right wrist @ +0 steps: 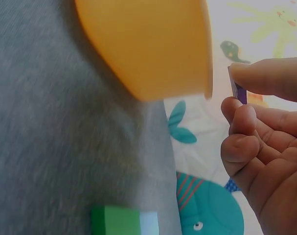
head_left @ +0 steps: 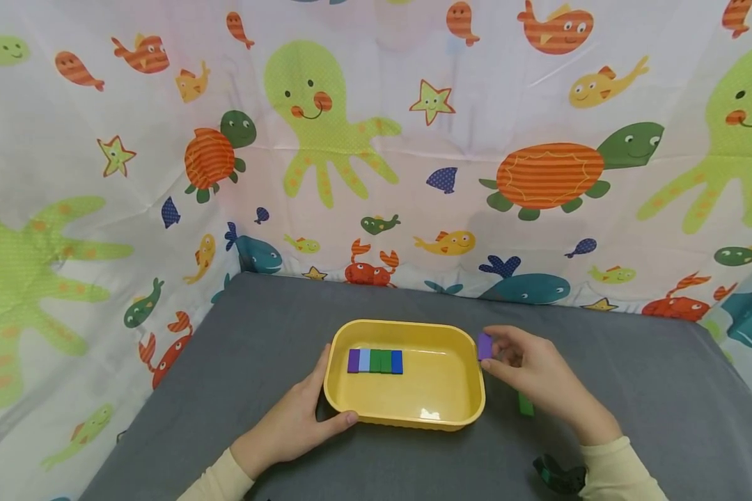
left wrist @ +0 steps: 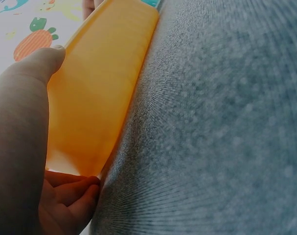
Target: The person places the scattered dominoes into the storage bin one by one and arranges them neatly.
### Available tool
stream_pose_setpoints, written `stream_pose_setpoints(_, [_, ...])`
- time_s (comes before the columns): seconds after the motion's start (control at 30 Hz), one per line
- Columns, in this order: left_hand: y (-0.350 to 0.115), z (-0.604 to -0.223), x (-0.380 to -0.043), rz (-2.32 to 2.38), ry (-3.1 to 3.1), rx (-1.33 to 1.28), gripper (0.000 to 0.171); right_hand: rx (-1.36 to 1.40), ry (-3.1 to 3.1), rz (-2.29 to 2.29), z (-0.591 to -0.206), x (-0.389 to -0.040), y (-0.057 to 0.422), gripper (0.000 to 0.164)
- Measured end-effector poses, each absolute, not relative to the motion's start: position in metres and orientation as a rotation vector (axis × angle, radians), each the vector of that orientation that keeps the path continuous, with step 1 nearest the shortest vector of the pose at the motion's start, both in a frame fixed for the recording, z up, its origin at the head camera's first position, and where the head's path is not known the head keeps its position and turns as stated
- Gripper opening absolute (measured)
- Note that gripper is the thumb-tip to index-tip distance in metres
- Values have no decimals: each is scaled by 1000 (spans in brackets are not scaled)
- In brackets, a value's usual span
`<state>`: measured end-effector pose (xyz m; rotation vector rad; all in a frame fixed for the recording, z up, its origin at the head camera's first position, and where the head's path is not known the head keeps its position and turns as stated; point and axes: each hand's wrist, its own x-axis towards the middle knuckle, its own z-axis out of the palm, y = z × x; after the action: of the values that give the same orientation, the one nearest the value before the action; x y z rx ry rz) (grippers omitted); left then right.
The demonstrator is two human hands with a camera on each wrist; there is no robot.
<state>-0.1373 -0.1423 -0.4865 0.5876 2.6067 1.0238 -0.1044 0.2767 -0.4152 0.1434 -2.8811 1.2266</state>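
Observation:
A yellow plastic tub stands on the grey cloth. Inside it, toward the left, a row of thin tiles lies side by side: purple, light blue, two green and dark blue. My left hand grips the tub's left end, with the thumb at the rim and the fingers bent against the end wall. Just beyond the right rim, my right hand pinches a purple tile between thumb and fingertips. The right wrist view shows this tile edge-on, held above the cloth.
Partly hidden below the right hand is a green tile. The right wrist view shows green and light blue pieces on the cloth. A dark object lies by the right sleeve. A sea-animal curtain hangs behind the grey surface.

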Motion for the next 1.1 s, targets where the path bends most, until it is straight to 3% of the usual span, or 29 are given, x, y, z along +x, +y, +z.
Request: stream_pose_setpoints(1.1, [-144,-486,-138,1050,2604,639,125,376,-2926,1356,-421,-147,198,42])
